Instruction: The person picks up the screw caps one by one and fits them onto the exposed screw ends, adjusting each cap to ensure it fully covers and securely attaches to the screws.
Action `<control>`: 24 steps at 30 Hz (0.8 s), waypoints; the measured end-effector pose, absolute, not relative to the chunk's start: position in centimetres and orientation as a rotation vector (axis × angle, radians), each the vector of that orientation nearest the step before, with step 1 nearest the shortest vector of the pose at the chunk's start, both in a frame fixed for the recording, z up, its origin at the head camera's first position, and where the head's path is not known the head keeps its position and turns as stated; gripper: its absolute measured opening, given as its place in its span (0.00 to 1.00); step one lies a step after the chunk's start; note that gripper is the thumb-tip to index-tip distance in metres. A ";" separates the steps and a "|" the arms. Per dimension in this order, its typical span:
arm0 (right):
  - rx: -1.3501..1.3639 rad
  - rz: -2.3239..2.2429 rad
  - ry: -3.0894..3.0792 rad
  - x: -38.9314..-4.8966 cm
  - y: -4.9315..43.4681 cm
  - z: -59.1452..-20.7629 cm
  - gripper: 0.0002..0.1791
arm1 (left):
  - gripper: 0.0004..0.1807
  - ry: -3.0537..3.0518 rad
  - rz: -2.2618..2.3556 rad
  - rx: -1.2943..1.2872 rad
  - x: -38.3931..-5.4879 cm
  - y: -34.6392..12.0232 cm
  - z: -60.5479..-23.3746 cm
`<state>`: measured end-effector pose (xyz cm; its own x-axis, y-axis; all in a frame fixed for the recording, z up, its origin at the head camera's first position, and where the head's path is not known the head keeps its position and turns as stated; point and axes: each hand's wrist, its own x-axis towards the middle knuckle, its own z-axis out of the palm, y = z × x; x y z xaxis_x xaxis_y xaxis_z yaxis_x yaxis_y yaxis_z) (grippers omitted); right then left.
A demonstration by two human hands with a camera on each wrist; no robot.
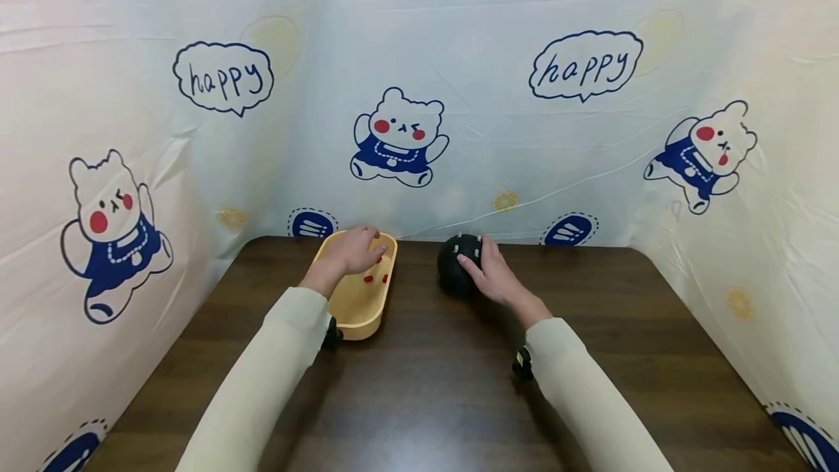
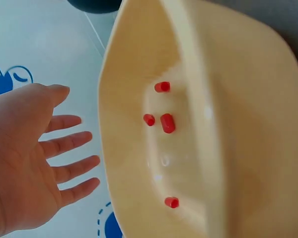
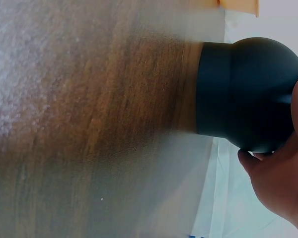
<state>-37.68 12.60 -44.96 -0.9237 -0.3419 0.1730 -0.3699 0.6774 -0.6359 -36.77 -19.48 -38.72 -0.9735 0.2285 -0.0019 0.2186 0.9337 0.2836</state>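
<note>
My left hand (image 1: 352, 250) is held over the far part of a yellow oblong tub (image 1: 359, 331). In the left wrist view its fingers (image 2: 72, 144) are spread and fairly straight, with nothing in them. Several small red cylindrical pieces (image 2: 168, 123) lie scattered on the tub's floor; at least one looks hollow. To the right of the tub, my right hand (image 1: 496, 279) grips a black ball-shaped object (image 1: 449, 272) from its right side, the thumb across its front. Small pale pegs stick out of its top. The right wrist view shows its wide collar-like base (image 3: 213, 89) on the table.
The dark wood table (image 1: 419, 399) extends toward me and to both sides. Behind it and along the sides hangs a pale printed curtain (image 1: 485, 166) with cartoon bears. A dark wrist device (image 1: 522, 364) sits at each sleeve end.
</note>
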 end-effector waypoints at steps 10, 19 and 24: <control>0.591 1.067 -2.857 -37.8 12.4 -45.0 0.48 | 0.27 2.909 0.583 0.251 -38.7 -20.4 -39.1; 0.587 1.052 -2.864 -37.6 12.3 -44.9 0.48 | 0.25 2.845 0.596 0.217 -40.0 -20.3 -38.8; 0.576 1.042 -2.877 -37.7 12.5 -44.9 0.48 | 0.23 2.783 0.591 0.166 -41.0 -20.2 -39.3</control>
<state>-37.72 12.49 -44.95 -0.9312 -0.3323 0.1501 -0.3513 0.7077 -0.6130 -41.01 -20.21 -39.33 -0.9511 0.1707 -0.2573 0.0515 0.9093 0.4130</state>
